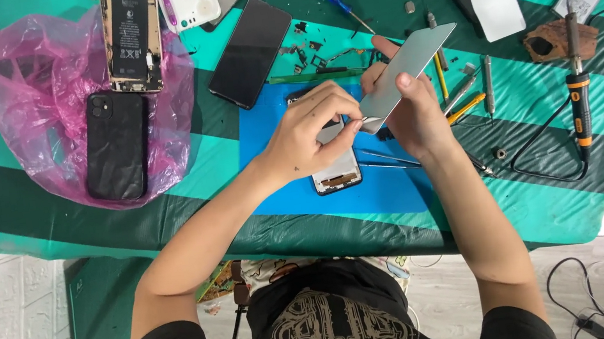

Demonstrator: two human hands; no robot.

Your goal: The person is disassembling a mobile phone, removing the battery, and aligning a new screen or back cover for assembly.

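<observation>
My right hand point(404, 112) holds a thin grey rectangular panel point(414, 67), tilted up above the blue mat point(271, 119). The fingers of my left hand point(312, 129) pinch the panel's lower corner near its edge. Under both hands an opened phone point(338, 172) lies on the mat, its lower end showing, the rest hidden by my hands. Two thin tweezers point(387, 159) rest on the mat beside the phone.
A black phone screen point(250, 52), a blue screwdriver point(342, 5) and small parts lie beyond the mat. A pink plastic bag point(30, 82) at left carries a black phone point(116, 144) and an opened phone with battery point(132, 36). Pens, tools and a soldering iron point(578, 91) lie right.
</observation>
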